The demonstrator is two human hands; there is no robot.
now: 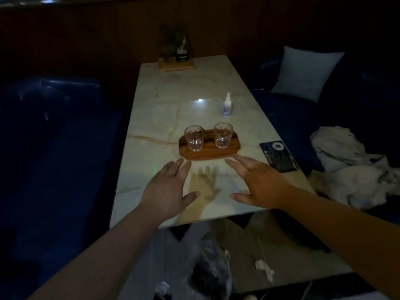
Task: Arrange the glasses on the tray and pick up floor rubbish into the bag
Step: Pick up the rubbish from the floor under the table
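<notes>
Both empty hands, left hand (167, 188) and right hand (260, 182), hover before tray (207, 153).

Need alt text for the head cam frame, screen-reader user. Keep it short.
Two clear glasses stand upright side by side on a wooden tray on a marble table, with the left hand and right hand open and empty just short of the tray. A small spray bottle stands behind it; white paper scraps lie on the dim floor below.

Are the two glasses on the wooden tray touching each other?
Apart. The head view shows bare wood of the tray between the left glass and the right glass.
</notes>
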